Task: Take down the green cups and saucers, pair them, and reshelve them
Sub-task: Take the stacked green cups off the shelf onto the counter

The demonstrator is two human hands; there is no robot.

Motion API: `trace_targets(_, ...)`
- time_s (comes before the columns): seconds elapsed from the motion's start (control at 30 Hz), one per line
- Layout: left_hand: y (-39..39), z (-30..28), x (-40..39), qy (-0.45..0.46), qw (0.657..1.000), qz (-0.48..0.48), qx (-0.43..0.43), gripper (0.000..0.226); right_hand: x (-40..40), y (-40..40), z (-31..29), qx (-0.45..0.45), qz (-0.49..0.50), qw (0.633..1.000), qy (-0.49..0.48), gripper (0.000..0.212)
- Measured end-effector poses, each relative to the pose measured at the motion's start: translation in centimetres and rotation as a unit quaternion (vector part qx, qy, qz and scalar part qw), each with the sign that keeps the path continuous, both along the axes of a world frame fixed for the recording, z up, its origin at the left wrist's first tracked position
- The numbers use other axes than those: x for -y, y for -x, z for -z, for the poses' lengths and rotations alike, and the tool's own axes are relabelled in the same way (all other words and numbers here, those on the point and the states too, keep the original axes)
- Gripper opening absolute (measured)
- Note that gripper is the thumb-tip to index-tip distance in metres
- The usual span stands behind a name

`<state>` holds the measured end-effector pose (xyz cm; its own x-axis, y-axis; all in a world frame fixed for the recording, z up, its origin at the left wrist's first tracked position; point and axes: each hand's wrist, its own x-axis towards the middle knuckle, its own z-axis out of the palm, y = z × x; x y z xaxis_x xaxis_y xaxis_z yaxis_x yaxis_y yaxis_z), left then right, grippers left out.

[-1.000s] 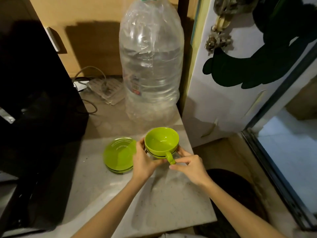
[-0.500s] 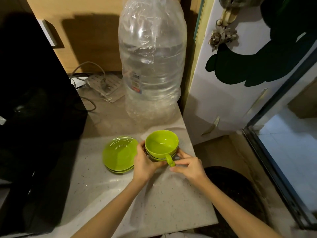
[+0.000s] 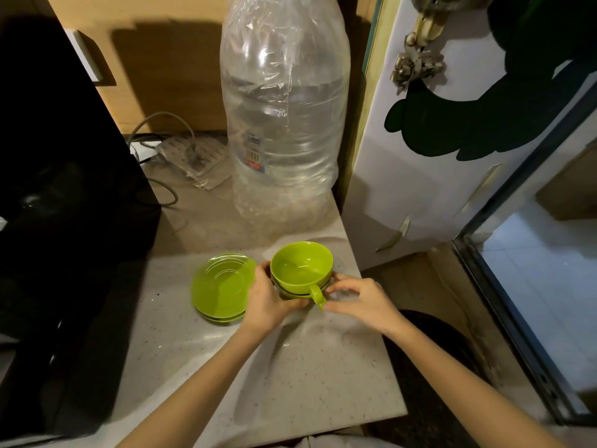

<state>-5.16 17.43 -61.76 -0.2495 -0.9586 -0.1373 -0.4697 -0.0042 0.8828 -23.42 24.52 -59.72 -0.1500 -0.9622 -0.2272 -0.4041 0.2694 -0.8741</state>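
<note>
Two bare forearms are seen reaching in from the lower edge over a pale speckled stone countertop [image 3: 290,376]. The left hand [image 3: 269,300] is curled against the left side of a stack of bright green plastic teacups [image 3: 302,271], its thumb laid along the front below the rim. The right hand [image 3: 363,302] is held at the right side of the stack, fingers bent, with fingertips [image 3: 334,284] touching the cup wall just beside the green loop handle [image 3: 317,295], which is turned toward the person; whether the handle itself is pinched cannot be told. The cups are nested, at least two, with dark gaps visible between the rims, and the stack is set upright on the countertop near its right edge. Just beside the left hand, a small stack of round green plastic saucers [image 3: 221,287] is lying flat on the counter. Farther back, a large clear plastic water bottle [image 3: 284,124] is standing upright, wrapped in crinkled film. To its left, a white power strip with grey cables [image 3: 190,155] is lying against the tan wooden back panel [image 3: 168,69]. A black appliance [image 3: 64,176] fills the left side, and a white door with a dark green shape [image 3: 429,130] is standing at the right.
</note>
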Motion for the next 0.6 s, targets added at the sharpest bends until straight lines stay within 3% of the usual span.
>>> trace_targets(0.1, -1.4, -1.0, 1.0, -0.08, 0.996, 0.01, -0.043, 0.101, 0.5, 0.4, -2.7, -0.029, 0.031, 0.999, 0.012, 0.004)
trace_targets(0.13, -2.0, -1.5, 1.3, -0.091, 0.994, 0.017, -0.05, 0.095, 0.8, 0.3, -3.7, -0.044, 0.041, 0.998, 0.033, 0.006)
trace_targets(0.27, -5.1, -3.6, 2.5, -0.052, 0.996, 0.049, -0.049, 0.049, 2.4, -1.6, -6.8, -0.088, 0.038, 0.989, 0.117, 0.013)
trace_targets(0.37, -7.2, -4.2, 2.5, 0.008, 0.999, 0.025, -0.023, 0.041, 4.2, -4.3, -7.6, -0.089, -0.015, 0.985, 0.144, 0.006)
trace_targets(0.4, -7.8, -4.3, 2.4, 0.033, 0.999, 0.013, 0.0, 0.043, 4.8, -5.2, -7.5, -0.09, -0.047, 0.984, 0.148, 0.008)
trace_targets(0.47, -8.8, -3.9, 2.1, 0.07, 0.996, 0.003, 0.056, 0.069, 6.3, -6.8, -6.8, -0.103, -0.112, 0.978, 0.143, 0.016)
trace_targets(0.53, -9.6, -3.1, 1.6, 0.083, 0.992, 0.006, 0.09, 0.1, 8.0, -8.3, -6.0, -0.168, -0.171, 0.962, 0.131, 0.028)
trace_targets(0.6, -10.0, -2.1, 1.3, 0.079, 0.99, 0.001, 0.117, 0.116, 9.5, -9.4, -5.2, -0.234, -0.225, 0.939, 0.11, 0.038)
